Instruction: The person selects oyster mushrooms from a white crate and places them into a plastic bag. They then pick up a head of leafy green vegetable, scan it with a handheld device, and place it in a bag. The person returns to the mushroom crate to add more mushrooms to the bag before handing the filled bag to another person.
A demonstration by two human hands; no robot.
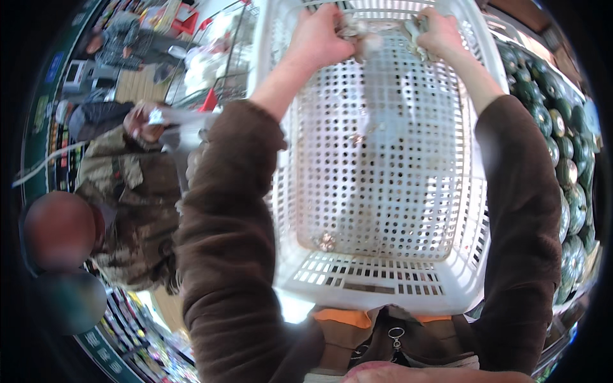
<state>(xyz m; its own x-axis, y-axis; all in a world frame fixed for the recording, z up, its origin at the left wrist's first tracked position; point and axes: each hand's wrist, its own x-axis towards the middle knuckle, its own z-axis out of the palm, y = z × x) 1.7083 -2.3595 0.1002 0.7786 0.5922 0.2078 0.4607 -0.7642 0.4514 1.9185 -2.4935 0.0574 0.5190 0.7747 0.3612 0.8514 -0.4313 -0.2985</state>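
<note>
A large white perforated plastic basket [378, 167] lies before me, its near rim close to my body. Inside its far end, my left hand [323, 38] grips a whitish-brown clump [352, 31] that is blurred; I cannot tell exactly what it is. To the right, my right hand [438, 33] holds a pale grey-green piece [413, 36], likewise unclear. The two hands are apart. Small brownish scraps lie on the basket floor, one [357, 138] near the middle and another [327, 242] in the near left corner.
Dark green squashes [567, 148] are stacked to the right of the basket. On the left stands a person in a camouflage jacket [139, 186], holding a clear plastic bag [182, 127]. Farther back are a wire rack with white bags [208, 67], a counter [129, 86] and another person [122, 43].
</note>
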